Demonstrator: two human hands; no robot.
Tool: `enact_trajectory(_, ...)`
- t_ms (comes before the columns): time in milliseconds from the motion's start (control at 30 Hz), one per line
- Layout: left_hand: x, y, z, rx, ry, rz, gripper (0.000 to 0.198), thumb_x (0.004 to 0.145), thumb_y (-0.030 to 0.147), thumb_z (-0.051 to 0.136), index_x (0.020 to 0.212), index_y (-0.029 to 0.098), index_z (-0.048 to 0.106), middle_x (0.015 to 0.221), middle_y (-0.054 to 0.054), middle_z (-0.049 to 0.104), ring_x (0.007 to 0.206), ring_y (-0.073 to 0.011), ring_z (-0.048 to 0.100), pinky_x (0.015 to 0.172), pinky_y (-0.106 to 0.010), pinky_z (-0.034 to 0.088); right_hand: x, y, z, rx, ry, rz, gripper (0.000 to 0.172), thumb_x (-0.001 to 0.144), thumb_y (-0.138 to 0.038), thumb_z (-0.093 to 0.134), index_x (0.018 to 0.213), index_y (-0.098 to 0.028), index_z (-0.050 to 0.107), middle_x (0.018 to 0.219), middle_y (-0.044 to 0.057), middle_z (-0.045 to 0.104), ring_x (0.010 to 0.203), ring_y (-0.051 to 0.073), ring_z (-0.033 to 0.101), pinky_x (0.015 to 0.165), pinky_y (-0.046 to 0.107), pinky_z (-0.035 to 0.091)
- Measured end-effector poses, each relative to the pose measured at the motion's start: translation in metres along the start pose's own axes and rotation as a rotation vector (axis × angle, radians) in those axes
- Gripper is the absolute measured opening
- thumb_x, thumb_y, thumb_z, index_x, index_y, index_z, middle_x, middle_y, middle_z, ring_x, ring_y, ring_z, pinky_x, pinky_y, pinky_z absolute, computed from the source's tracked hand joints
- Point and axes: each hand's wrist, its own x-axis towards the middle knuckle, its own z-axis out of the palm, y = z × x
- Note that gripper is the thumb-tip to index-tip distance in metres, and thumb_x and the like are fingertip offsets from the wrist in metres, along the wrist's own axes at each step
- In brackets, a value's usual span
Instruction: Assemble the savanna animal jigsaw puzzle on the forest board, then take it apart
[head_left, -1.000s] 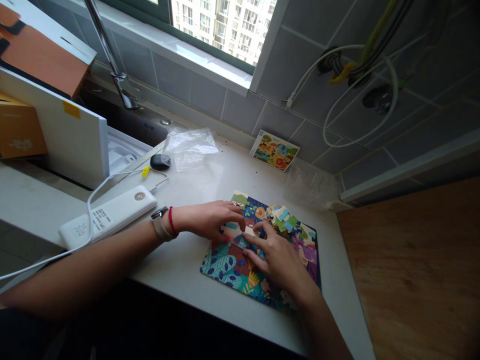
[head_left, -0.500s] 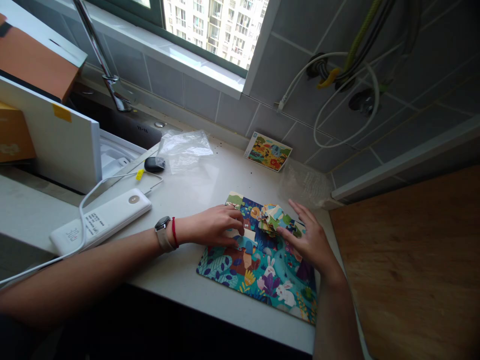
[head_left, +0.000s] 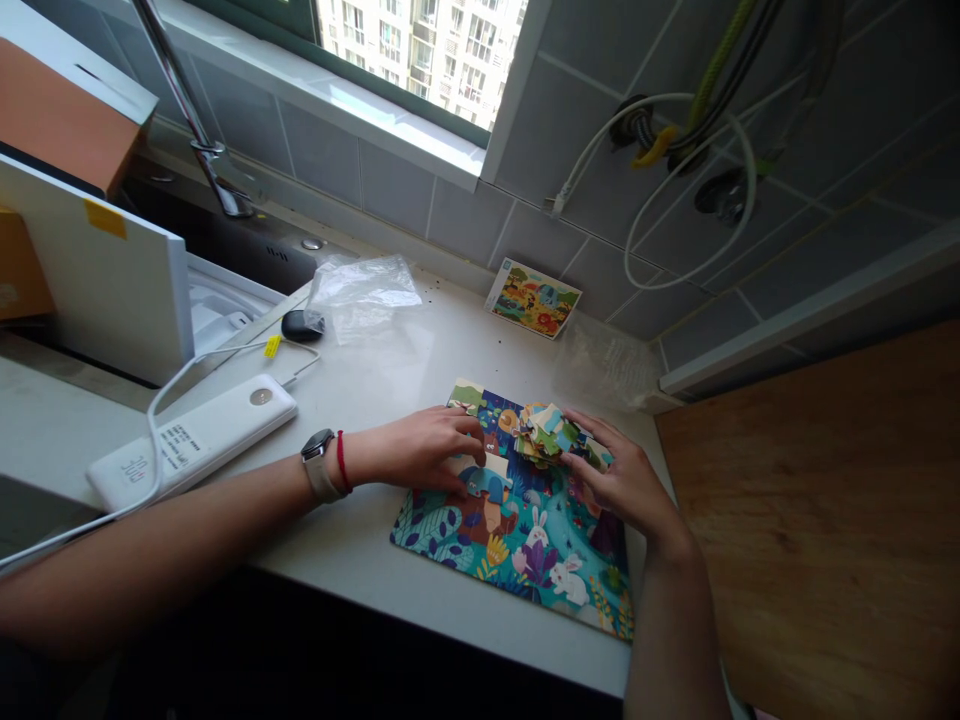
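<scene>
A colourful jigsaw puzzle board with rabbits and leaves lies on the white counter. A small pile of loose puzzle pieces rests on its far edge. My left hand, with a watch and a red cord on the wrist, lies flat on the board's left part, fingers pressing on placed pieces. My right hand sits at the right of the pile, its fingers curled against the loose pieces.
A white power bank with a cable lies at the left, a black mouse and a clear plastic bag behind it. A picture card leans on the tiled wall. A wooden board adjoins the counter on the right.
My right hand left the middle of the board, swung right, then closed in on the pile of loose pieces. My left hand stayed on the board's left part.
</scene>
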Motion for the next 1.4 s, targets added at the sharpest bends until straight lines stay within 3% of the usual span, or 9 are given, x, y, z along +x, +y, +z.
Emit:
enact_trajectory(133, 0.001, 0.001, -0.001, 0.008, -0.017, -0.013, 0.032, 0.083, 0.029, 0.088, 0.109, 0.02, 0.073, 0.115, -0.007, 0.072, 0.101, -0.0241, 0.067, 0.089, -0.036, 0.049, -0.001, 0.001, 0.001, 0.05, 0.069, 0.04, 0.054, 0.09, -0.041, 0.073, 0.141, -0.023, 0.067, 0.129, 0.011, 0.076, 0.122, 0.03, 0.07, 0.113, 0.049, 0.05)
enact_trajectory(300, 0.002, 0.002, -0.002, 0.016, -0.032, -0.023, 0.032, 0.082, 0.03, 0.088, 0.109, 0.02, 0.073, 0.116, -0.008, 0.072, 0.101, -0.0247, 0.068, 0.089, -0.036, 0.05, 0.001, 0.002, 0.002, 0.032, 0.024, 0.038, 0.064, 0.084, -0.048, 0.081, 0.142, -0.023, 0.067, 0.147, 0.013, 0.065, 0.135, 0.034, 0.062, 0.117, 0.051, 0.047)
enact_trajectory(400, 0.002, 0.002, -0.003, 0.019, -0.032, -0.024, 0.032, 0.082, 0.029, 0.088, 0.109, 0.02, 0.073, 0.115, -0.008, 0.072, 0.1, -0.0247, 0.068, 0.089, -0.036, 0.05, 0.001, 0.005, 0.003, 0.025, 0.029, 0.083, 0.06, 0.086, -0.05, 0.077, 0.139, -0.022, 0.069, 0.142, 0.014, 0.069, 0.13, 0.034, 0.066, 0.115, 0.053, 0.048)
enact_trajectory(633, 0.001, 0.001, -0.001, -0.005, -0.014, -0.01, 0.03, 0.084, 0.03, 0.086, 0.11, 0.021, 0.073, 0.115, -0.008, 0.072, 0.101, -0.0239, 0.068, 0.088, -0.035, 0.05, 0.001, 0.008, 0.007, 0.169, 0.135, 0.221, 0.055, 0.082, -0.049, 0.079, 0.128, -0.019, 0.076, 0.105, 0.012, 0.081, 0.091, 0.028, 0.077, 0.088, 0.045, 0.064)
enact_trajectory(833, 0.002, 0.0, -0.002, -0.017, -0.043, -0.038, 0.032, 0.084, 0.029, 0.088, 0.111, 0.02, 0.074, 0.117, -0.009, 0.071, 0.103, -0.0251, 0.069, 0.09, -0.035, 0.051, -0.002, -0.001, -0.001, 0.441, 0.207, 0.242, 0.066, 0.078, -0.048, 0.086, 0.135, -0.019, 0.07, 0.084, 0.001, 0.065, 0.074, 0.018, 0.067, 0.066, 0.031, 0.06)
enact_trajectory(933, 0.002, 0.0, -0.002, -0.021, -0.028, -0.031, 0.03, 0.083, 0.031, 0.088, 0.109, 0.021, 0.075, 0.116, -0.008, 0.072, 0.102, -0.0243, 0.069, 0.088, -0.035, 0.051, -0.006, -0.016, -0.003, 0.589, 0.03, 0.245, 0.071, 0.081, -0.047, 0.084, 0.146, -0.027, 0.062, 0.086, -0.002, 0.06, 0.068, 0.015, 0.065, 0.063, 0.029, 0.06)
enact_trajectory(1100, 0.001, -0.001, -0.002, -0.009, -0.03, -0.038, 0.029, 0.082, 0.029, 0.089, 0.106, 0.021, 0.076, 0.115, -0.007, 0.072, 0.099, -0.0236, 0.069, 0.087, -0.035, 0.051, -0.008, -0.042, 0.02, 0.553, -0.409, 0.245, 0.044, 0.083, -0.048, 0.082, 0.118, -0.022, 0.076, 0.079, -0.001, 0.064, 0.066, 0.014, 0.063, 0.06, 0.025, 0.056)
enact_trajectory(1233, 0.001, 0.0, -0.001, 0.006, -0.051, -0.061, 0.032, 0.082, 0.032, 0.09, 0.108, 0.021, 0.076, 0.118, -0.009, 0.071, 0.102, -0.0253, 0.069, 0.089, -0.036, 0.051, -0.005, -0.051, 0.042, 0.401, -0.465, 0.208, 0.025, 0.086, -0.039, 0.078, 0.103, -0.021, 0.072, 0.076, -0.002, 0.067, 0.066, 0.014, 0.062, 0.058, 0.022, 0.049)
enact_trajectory(1400, 0.001, 0.001, 0.0, 0.021, -0.045, -0.064, 0.035, 0.084, 0.037, 0.088, 0.112, 0.021, 0.074, 0.117, -0.009, 0.071, 0.104, -0.0263, 0.067, 0.09, -0.037, 0.051, -0.004, -0.05, 0.048, 0.372, -0.421, 0.171, 0.021, 0.089, -0.039, 0.075, 0.093, -0.02, 0.069, 0.082, 0.001, 0.07, 0.072, 0.016, 0.064, 0.064, 0.025, 0.052)
